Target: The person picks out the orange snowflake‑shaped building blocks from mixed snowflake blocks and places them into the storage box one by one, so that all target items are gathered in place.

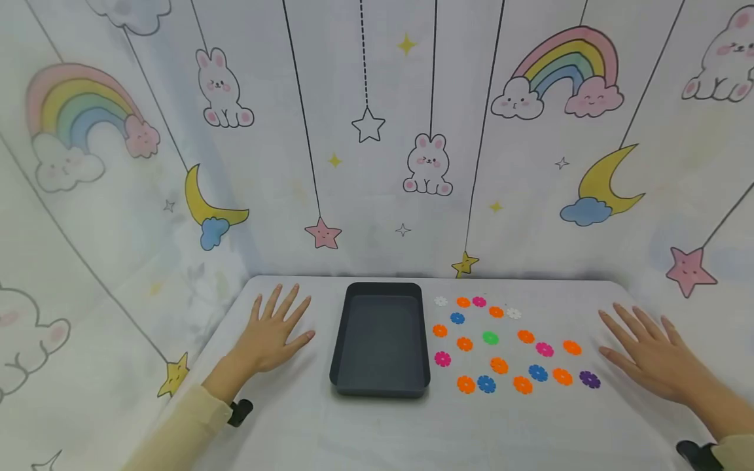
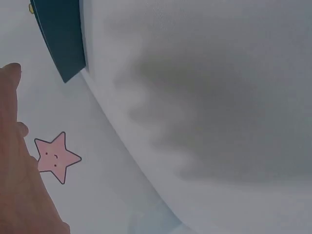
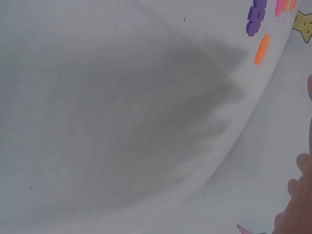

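My left hand is spread with straight fingers, left of a dark grey rectangular tray, apart from it and holding nothing. On the other side my right hand is spread too, to the right of the scattered flower-shaped discs, also holding nothing. Nearest to it are a purple disc and an orange disc. Among the rest are a green disc, a blue disc, a pink disc and a white disc. In the wrist views, soft hand shadows fall on the white cloth.
A white-covered table carries the tray and discs. Behind and beside it hangs a printed curtain with rabbits, rainbows, moons and stars. Each wrist wears a dark strapped device, such as the left wrist device.
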`<action>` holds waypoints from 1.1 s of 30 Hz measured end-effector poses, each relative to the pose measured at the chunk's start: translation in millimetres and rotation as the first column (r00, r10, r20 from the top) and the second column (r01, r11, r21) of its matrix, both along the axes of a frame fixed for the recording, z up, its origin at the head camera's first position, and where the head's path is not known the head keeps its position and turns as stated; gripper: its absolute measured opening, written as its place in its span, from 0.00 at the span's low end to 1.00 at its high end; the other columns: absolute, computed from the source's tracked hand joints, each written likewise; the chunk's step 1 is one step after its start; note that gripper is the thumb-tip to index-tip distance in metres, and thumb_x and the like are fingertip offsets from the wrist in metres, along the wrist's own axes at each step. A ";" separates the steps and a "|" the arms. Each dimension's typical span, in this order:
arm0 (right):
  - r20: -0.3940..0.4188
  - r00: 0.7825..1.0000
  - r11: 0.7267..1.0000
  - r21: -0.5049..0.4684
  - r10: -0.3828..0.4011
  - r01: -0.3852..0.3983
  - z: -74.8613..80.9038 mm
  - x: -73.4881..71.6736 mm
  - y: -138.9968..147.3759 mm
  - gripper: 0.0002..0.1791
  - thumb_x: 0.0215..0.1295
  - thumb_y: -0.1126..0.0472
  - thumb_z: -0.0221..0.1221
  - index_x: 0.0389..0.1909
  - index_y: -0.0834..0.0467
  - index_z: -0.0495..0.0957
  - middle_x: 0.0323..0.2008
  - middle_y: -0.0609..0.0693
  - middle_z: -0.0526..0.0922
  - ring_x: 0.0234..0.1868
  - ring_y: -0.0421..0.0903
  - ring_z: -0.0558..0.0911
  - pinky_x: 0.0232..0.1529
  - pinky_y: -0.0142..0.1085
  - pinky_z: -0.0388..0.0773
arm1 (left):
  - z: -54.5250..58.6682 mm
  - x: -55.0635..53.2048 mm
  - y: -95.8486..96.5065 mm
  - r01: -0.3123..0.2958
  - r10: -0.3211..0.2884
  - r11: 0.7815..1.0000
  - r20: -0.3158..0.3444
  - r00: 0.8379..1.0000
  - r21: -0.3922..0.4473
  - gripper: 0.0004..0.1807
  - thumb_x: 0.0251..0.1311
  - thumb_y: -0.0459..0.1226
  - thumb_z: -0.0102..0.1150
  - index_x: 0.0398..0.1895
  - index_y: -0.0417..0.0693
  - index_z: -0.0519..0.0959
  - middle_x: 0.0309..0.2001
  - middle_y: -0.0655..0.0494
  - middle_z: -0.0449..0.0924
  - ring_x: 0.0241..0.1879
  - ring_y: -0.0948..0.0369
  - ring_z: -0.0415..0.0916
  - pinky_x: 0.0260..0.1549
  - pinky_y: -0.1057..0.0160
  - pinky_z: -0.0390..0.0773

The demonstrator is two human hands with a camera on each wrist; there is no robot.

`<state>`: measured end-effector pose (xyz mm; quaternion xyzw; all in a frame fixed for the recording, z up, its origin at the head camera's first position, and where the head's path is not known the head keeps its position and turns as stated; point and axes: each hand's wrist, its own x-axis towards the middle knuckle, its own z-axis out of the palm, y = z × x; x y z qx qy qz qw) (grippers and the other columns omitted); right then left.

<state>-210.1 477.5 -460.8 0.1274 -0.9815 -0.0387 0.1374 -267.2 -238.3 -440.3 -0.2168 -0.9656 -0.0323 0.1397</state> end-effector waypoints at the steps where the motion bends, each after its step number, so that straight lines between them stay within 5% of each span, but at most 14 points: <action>1: -0.003 1.000 1.000 -0.002 0.005 -0.005 0.0 0.4 -0.9 0.51 0.74 0.41 0.55 0.83 0.50 0.34 0.81 0.66 0.41 0.79 0.64 0.26 0.68 0.55 0.08 | -0.3 0.4 1.4 0.000 0.000 1.000 -0.003 1.000 0.001 0.41 0.71 0.63 0.49 0.81 0.54 0.59 0.82 0.46 0.47 0.80 0.38 0.39 0.71 0.27 0.39; 10: 0.010 0.998 0.997 -0.046 0.068 -0.067 -1.0 4.8 -4.2 0.51 0.72 0.42 0.59 0.84 0.49 0.39 0.81 0.64 0.41 0.80 0.64 0.29 0.68 0.53 0.08 | -2.6 3.7 11.8 0.006 -0.005 1.000 0.018 1.000 -0.006 0.42 0.71 0.64 0.47 0.82 0.57 0.57 0.83 0.49 0.43 0.81 0.40 0.34 0.72 0.28 0.37; 17: 0.028 0.997 0.993 -0.091 0.072 -0.069 -5.4 6.4 -11.7 0.53 0.70 0.42 0.61 0.84 0.52 0.40 0.81 0.66 0.43 0.80 0.64 0.29 0.67 0.52 0.08 | -7.3 5.7 21.1 0.035 -0.034 0.997 -0.011 0.999 0.072 0.41 0.70 0.64 0.50 0.80 0.55 0.60 0.82 0.46 0.49 0.80 0.38 0.38 0.70 0.26 0.42; 21: 0.063 0.995 0.982 -0.178 0.074 -0.062 -4.7 5.7 -17.9 0.54 0.67 0.43 0.64 0.83 0.56 0.43 0.77 0.72 0.50 0.76 0.75 0.43 0.68 0.56 0.11 | -10.2 6.0 28.5 0.041 -0.044 0.991 0.019 0.999 0.129 0.45 0.67 0.63 0.55 0.81 0.54 0.59 0.82 0.45 0.48 0.79 0.37 0.41 0.69 0.25 0.46; 24: 0.083 0.993 0.965 -0.254 0.085 -0.062 -2.1 4.3 -22.8 0.55 0.63 0.45 0.68 0.81 0.61 0.48 0.72 0.75 0.56 0.69 0.77 0.55 0.70 0.70 0.25 | -10.6 7.7 33.9 0.037 -0.052 0.981 0.075 0.996 0.192 0.47 0.64 0.63 0.59 0.81 0.54 0.57 0.82 0.45 0.47 0.79 0.36 0.42 0.69 0.25 0.48; 28: 0.136 0.987 0.944 -0.329 0.084 -0.035 1.9 1.8 -28.8 0.53 0.62 0.47 0.70 0.78 0.66 0.53 0.69 0.77 0.59 0.65 0.77 0.60 0.60 0.79 0.52 | -9.9 9.3 39.8 0.015 -0.064 0.960 0.168 0.984 0.279 0.49 0.63 0.62 0.62 0.82 0.55 0.56 0.82 0.47 0.47 0.79 0.38 0.41 0.67 0.24 0.51; 33: 0.202 0.976 0.924 -0.382 0.076 0.008 5.7 -1.4 -34.3 0.50 0.62 0.48 0.70 0.74 0.71 0.56 0.67 0.78 0.59 0.63 0.78 0.61 0.53 0.80 0.60 | -9.6 7.1 43.6 0.007 -0.091 0.936 0.222 0.971 0.352 0.49 0.64 0.60 0.62 0.82 0.55 0.54 0.82 0.47 0.48 0.79 0.38 0.45 0.64 0.23 0.55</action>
